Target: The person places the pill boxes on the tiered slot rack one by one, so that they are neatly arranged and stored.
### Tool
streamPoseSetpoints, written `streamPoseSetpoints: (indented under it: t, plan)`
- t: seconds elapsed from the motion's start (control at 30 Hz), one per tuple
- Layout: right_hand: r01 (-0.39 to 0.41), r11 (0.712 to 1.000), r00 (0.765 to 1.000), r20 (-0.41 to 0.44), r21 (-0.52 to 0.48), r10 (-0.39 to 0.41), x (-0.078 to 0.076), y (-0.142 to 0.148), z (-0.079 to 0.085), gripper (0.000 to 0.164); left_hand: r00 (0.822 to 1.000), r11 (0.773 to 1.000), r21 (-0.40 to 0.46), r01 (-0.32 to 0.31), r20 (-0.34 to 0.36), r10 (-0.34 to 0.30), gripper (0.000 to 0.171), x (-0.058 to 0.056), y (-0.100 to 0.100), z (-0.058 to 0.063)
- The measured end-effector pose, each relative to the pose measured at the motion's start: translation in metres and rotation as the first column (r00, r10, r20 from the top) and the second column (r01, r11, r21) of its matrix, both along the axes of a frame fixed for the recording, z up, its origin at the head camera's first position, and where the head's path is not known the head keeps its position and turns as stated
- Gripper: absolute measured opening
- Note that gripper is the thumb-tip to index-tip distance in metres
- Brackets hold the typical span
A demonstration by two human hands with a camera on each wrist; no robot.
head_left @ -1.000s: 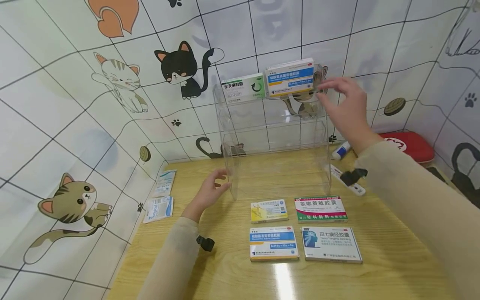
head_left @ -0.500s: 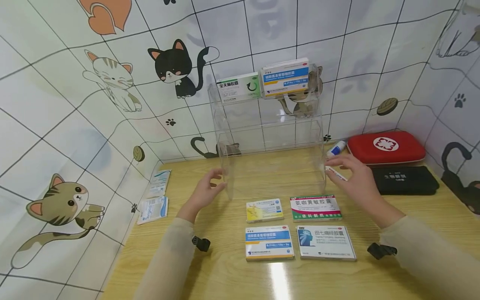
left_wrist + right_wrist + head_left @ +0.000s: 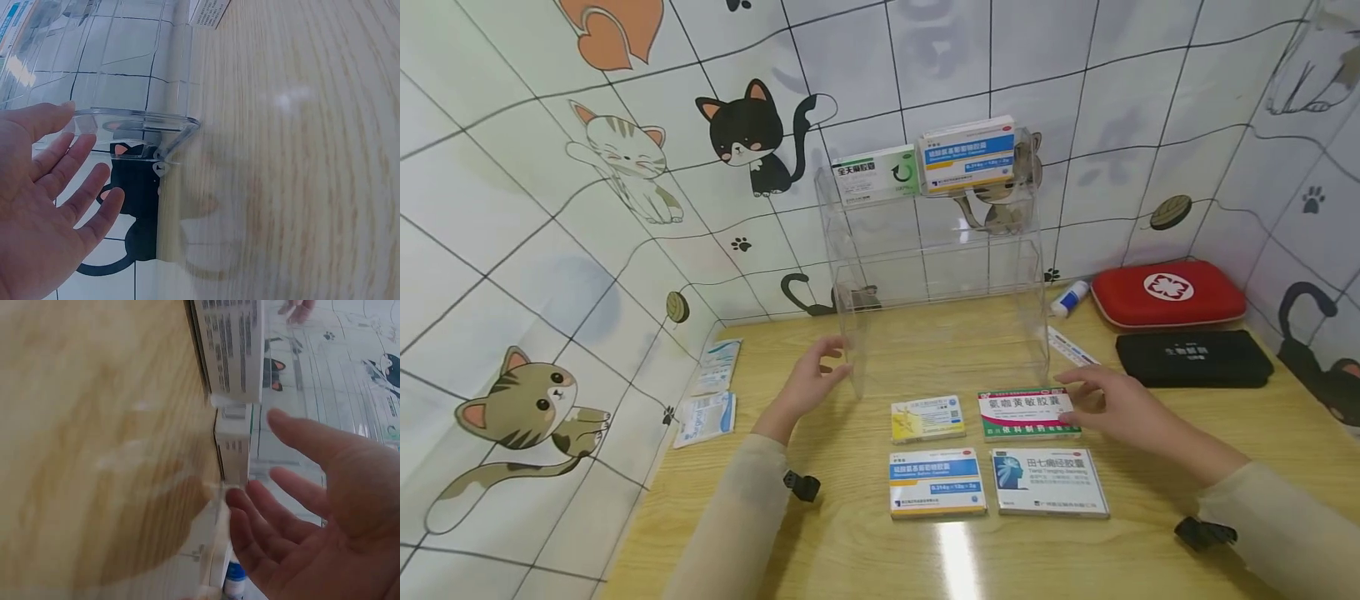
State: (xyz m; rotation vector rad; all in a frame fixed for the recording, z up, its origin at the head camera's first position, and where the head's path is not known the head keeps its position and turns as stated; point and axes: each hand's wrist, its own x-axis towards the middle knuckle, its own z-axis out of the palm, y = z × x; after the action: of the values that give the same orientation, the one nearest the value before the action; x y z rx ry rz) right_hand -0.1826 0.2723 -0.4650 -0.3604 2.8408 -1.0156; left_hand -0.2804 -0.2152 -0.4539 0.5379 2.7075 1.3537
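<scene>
My left hand (image 3: 810, 382) is beside the left panel of a clear acrylic rack (image 3: 947, 287), its thumb and fingers apart. In the left wrist view its palm and loosely bent fingers (image 3: 86, 209) hold nothing. At the right end of a pink-and-green medicine box (image 3: 1026, 415) is my right hand (image 3: 1116, 410), its thumb and fingers spread; contact with the box is unclear. Near that box lie a yellow medicine box (image 3: 927, 418), a blue-and-white one (image 3: 937, 483) and a white one with a blue head picture (image 3: 1049, 483).
On the rack's top tier stand a green-and-white box (image 3: 876, 175) and blue-and-white boxes (image 3: 967, 156). To the right are a red case (image 3: 1168, 295), a black pouch (image 3: 1195, 358), a small bottle (image 3: 1070, 298) and a white test stick (image 3: 1071, 346). Surgical packets (image 3: 706, 418) lie left.
My right hand has come down from beside the blue-and-white boxes on the rack's top tier to the pink-and-green box on the table. My left hand has stayed by the rack's left side.
</scene>
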Motion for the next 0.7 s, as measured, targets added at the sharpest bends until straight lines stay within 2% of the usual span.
streamPoseSetpoints:
  t: [0.2,0.4,0.53,0.7]
  plan:
    - [-0.061,0.998,0.998,0.026,-0.002,0.061,-0.004,0.011,-0.008,0.071,1.000,1.000,-0.007,-0.005,-0.003,0.005,0.047,0.000,0.002,-0.002]
    - [-0.062,0.998,0.998,0.031,0.006,0.061,-0.008,0.016,-0.012,0.067,1.000,1.000,0.000,-0.010,0.007,0.010,0.046,0.002,0.001,0.001]
    - [-0.007,0.999,0.999,0.054,-0.042,0.009,-0.006,0.015,-0.009,0.062,1.000,1.000,0.007,-0.003,0.002,0.003,0.044,0.001,0.000,0.000]
    - [0.110,0.991,0.993,0.061,-0.081,-0.105,0.003,0.012,0.002,0.045,1.000,1.000,0.001,0.000,0.007,0.000,0.044,0.001,0.001,0.001]
